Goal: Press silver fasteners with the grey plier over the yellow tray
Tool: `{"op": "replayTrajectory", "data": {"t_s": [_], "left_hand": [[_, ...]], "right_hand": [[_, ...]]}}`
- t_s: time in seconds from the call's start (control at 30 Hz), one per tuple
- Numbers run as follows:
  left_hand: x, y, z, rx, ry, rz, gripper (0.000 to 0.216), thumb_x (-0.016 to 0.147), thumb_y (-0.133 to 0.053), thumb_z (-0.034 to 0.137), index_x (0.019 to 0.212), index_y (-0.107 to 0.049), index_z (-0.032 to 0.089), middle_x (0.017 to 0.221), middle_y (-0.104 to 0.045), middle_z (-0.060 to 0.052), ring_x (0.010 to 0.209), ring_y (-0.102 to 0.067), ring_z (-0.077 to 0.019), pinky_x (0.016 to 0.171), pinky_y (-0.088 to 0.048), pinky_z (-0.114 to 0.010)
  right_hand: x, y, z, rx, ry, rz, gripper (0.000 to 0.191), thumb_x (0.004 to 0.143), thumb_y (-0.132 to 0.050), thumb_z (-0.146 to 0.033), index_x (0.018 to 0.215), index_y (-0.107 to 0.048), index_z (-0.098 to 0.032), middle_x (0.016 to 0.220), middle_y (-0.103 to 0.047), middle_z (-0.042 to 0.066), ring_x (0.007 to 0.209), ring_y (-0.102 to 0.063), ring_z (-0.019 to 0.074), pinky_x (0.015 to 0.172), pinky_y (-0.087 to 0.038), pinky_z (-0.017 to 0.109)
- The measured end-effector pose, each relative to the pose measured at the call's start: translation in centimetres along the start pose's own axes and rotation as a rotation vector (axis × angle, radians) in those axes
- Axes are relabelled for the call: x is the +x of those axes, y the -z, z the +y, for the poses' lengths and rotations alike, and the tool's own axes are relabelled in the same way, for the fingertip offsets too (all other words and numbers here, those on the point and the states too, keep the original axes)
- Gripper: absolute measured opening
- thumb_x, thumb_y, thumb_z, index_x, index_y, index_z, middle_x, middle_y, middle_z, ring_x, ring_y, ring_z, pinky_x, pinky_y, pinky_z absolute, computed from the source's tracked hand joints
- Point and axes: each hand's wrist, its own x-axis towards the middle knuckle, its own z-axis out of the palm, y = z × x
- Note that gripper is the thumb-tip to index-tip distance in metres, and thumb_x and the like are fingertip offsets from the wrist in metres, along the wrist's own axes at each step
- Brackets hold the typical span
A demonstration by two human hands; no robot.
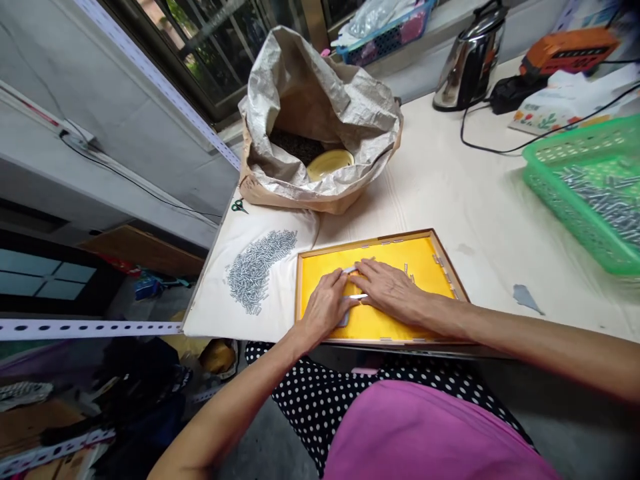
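Pale strip lies inside the yellow tray, mostly hidden under the hands; another pale edge shows above it, and whether both belong to one piece cannot be told. A grey patch beside the left wrist is too covered to name. Dark contents of the sack around a yellow bowl are hard to make out, and the green basket is cut off at the right.

Pale cloth covers the table, with a pile of metal pins left of the tray, scissors near the sack and a kettle beyond, by the window wall.

Between the fingertips of the left hand, bent, and the right hand, stretched forward, sits the strip; I cannot tell whether either grips it.
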Motion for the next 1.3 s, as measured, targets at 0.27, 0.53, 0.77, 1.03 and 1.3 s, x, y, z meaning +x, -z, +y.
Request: {"op": "replayTrajectory", "data": {"t_s": [0.27,0.53,0.77,1.03,1.3], "left_hand": [[1.4,5.3,-11.1,0.252,0.639,0.270,0.029,0.097,-0.046,0.026,0.098,-0.073,0.015,0.107,-0.066,-0.014,0.109,-0.054,-0.0304,0.087,-0.045,-0.038],[2.3,4.1,-15.2,0.376,0.599,0.109,0.033,0.098,-0.041,0.024,0.113,-0.070,0.018,0.114,-0.063,-0.013,0.113,-0.051,-0.0291,0.083,-0.042,-0.035],[3.0,4.8,-16.1,0.384,0.631,0.032,0.025,0.095,-0.043,0.021,0.102,-0.066,0.014,0.112,-0.062,-0.015,0.110,-0.054,-0.0289,0.082,-0.042,-0.035],[3.4,5.4,-14.9,0.401,0.611,-0.021,0.027,0.092,-0.041,0.015,0.097,-0.068,0.013,0.111,-0.062,-0.018,0.110,-0.054,-0.0317,0.079,-0.044,-0.037],[2.2,7.9,-11.8,-0.108,0.563,0.366,0.017,0.084,-0.053,0.026,0.088,-0.067,0.015,0.087,-0.069,-0.007,0.083,-0.062,-0.0206,0.077,-0.049,-0.031]], "right_hand": [[-1.1,-0.8,-0.6,-0.071,0.059,0.086,0.011,0.095,-0.051,-0.012,0.088,-0.056,-0.020,0.085,-0.061,0.004,0.080,-0.050,0.0211,0.074,-0.034,0.036],[-4.6,0.7,0.2,-0.086,-0.079,0.199,0.019,0.099,-0.039,-0.016,0.085,-0.050,-0.023,0.078,-0.054,0.002,0.066,-0.046,0.0190,0.067,-0.030,0.035],[-4.6,2.1,-0.1,-0.063,-0.013,0.158,0.019,0.100,-0.040,-0.013,0.087,-0.050,-0.023,0.079,-0.056,0.001,0.066,-0.047,0.0178,0.070,-0.030,0.035],[-1.9,2.4,-3.7,0.134,0.190,-0.021,0.029,0.091,-0.039,0.002,0.101,-0.050,-0.023,0.096,-0.060,0.002,0.084,-0.054,0.0191,0.090,-0.031,0.038],[-4.6,6.3,-1.1,-0.029,0.080,0.098,0.021,0.097,-0.037,-0.008,0.098,-0.053,-0.023,0.084,-0.059,0.002,0.071,-0.049,0.0196,0.078,-0.028,0.038]]}}
